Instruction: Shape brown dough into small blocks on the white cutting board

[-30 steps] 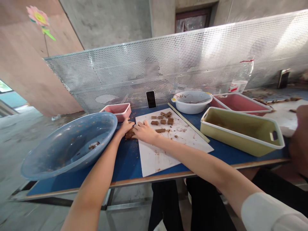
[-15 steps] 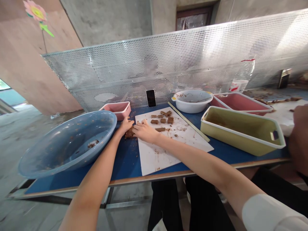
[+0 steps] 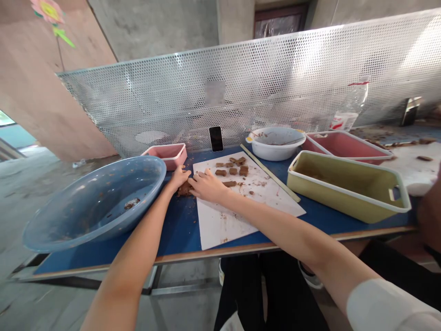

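Perforated metal screen (image 3: 155,96) stands upright along the far side of a blue tabletop (image 3: 181,230), with bare concrete wall behind it. Both hands of the wearer are at a brown clay lump (image 3: 185,189), which lies on the blue surface at the left edge of a white board (image 3: 223,225). Left hand (image 3: 179,178): at the lump's far left side, fingers directed toward the other hand. Right hand (image 3: 208,186): palm down over the board's left part, fingers bent, tips at the lump. The hands are close together; finger closure around the clay is hidden, so whether either grip is wide or narrow cannot be told.

Short clay pieces (image 3: 233,171) lie grouped on the board's far half. A pale flat strip (image 3: 270,174) lies along the board's right side. Noted at left: a large blue basin (image 3: 79,234), tilted, brown residue inside; beyond the left hand, a small pink bin (image 3: 178,161). A phone (image 3: 216,139) leans upright near the screen. Noted at right: a white basin (image 3: 275,151), an olive-green bin (image 3: 341,202), a divided pink bin (image 3: 351,146) and a clear plastic bottle (image 3: 349,108). Part of another person (image 3: 429,216) shows at the right edge.
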A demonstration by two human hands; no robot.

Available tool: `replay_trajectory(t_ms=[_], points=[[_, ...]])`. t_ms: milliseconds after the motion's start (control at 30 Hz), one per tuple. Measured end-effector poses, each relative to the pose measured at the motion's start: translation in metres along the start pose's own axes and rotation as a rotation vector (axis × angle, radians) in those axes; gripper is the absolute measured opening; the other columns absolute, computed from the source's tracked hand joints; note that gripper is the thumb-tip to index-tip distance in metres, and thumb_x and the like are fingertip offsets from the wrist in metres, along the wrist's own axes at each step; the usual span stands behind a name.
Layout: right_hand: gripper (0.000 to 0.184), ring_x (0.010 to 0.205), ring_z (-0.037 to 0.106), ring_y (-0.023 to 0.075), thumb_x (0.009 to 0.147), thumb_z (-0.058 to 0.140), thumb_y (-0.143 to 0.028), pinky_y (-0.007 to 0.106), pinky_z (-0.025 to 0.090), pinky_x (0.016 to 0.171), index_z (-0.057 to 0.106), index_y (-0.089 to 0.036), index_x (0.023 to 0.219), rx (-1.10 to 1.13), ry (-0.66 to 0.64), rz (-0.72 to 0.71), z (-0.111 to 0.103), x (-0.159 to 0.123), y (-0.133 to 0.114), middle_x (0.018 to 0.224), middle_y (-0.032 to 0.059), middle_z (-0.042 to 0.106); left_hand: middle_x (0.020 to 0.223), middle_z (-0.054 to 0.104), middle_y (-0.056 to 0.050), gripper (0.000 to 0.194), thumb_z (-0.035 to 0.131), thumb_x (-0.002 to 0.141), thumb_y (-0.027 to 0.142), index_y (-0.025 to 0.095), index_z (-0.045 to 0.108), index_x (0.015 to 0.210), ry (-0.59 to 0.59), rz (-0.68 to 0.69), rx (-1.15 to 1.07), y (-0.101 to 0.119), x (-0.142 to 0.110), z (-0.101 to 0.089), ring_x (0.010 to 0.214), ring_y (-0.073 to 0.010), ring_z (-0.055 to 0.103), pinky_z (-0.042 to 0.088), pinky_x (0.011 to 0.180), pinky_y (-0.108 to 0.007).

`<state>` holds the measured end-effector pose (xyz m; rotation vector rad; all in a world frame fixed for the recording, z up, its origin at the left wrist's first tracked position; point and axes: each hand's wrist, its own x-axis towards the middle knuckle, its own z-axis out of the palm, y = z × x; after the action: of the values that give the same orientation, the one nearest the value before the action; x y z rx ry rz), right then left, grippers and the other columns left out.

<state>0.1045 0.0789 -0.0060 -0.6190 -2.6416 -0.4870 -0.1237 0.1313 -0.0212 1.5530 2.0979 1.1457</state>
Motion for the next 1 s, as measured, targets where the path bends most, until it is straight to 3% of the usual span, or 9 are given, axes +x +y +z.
replay_trajectory(t_ms=[167,367,567,767,1000], points=[[0.032,0.122,0.070,0.0339,0.123,0.045,-0.031,0.055,0.042,0.114,0.071,-0.014,0.129,0.002,-0.020,-0.074,0.006,0.000,0.001,0.124,0.0159,0.081,0.116,0.085,-0.013,0.059,0.078,0.084,0.030,0.015,0.070,0.141,-0.024,-0.065,0.011,0.002,0.001,0.000,0.109,-0.0316,0.081,0.062,0.099,-0.038],[0.024,0.118,0.072,0.0318,0.121,0.050,-0.023,0.053,0.044,0.111,0.072,-0.014,0.124,0.005,-0.036,-0.090,0.006,0.000,0.001,0.123,0.0156,0.081,0.121,0.086,-0.014,0.057,0.074,0.087,0.027,0.014,0.070,0.142,-0.029,-0.075,0.028,0.006,0.000,0.001,0.116,-0.0325,0.081,0.061,0.102,-0.038],[0.019,0.116,0.073,0.0315,0.117,0.059,-0.025,0.052,0.042,0.112,0.072,-0.014,0.122,0.026,-0.059,-0.095,0.001,0.001,0.000,0.121,0.0150,0.082,0.113,0.086,-0.012,0.060,0.075,0.084,0.026,0.015,0.069,0.143,-0.036,-0.054,0.040,0.009,-0.001,0.000,0.107,-0.0309,0.082,0.062,0.100,-0.037],[0.022,0.108,0.075,0.0288,0.117,0.054,-0.021,0.046,0.041,0.104,0.073,-0.013,0.117,0.071,-0.059,-0.152,-0.007,0.002,0.003,0.111,0.0134,0.083,0.112,0.087,-0.013,0.056,0.074,0.083,0.024,0.013,0.072,0.138,-0.028,-0.045,0.071,0.011,0.001,0.000,0.108,-0.0310,0.083,0.062,0.102,-0.038],[0.040,0.091,0.075,0.0259,0.123,0.046,-0.034,0.043,0.042,0.098,0.077,-0.012,0.109,0.133,0.086,-0.136,-0.007,-0.001,-0.003,0.097,0.0140,0.083,0.108,0.087,-0.014,0.049,0.072,0.085,0.021,0.013,0.075,0.133,-0.001,-0.044,0.099,0.012,0.002,0.002,0.113,-0.0339,0.082,0.061,0.107,-0.040]])
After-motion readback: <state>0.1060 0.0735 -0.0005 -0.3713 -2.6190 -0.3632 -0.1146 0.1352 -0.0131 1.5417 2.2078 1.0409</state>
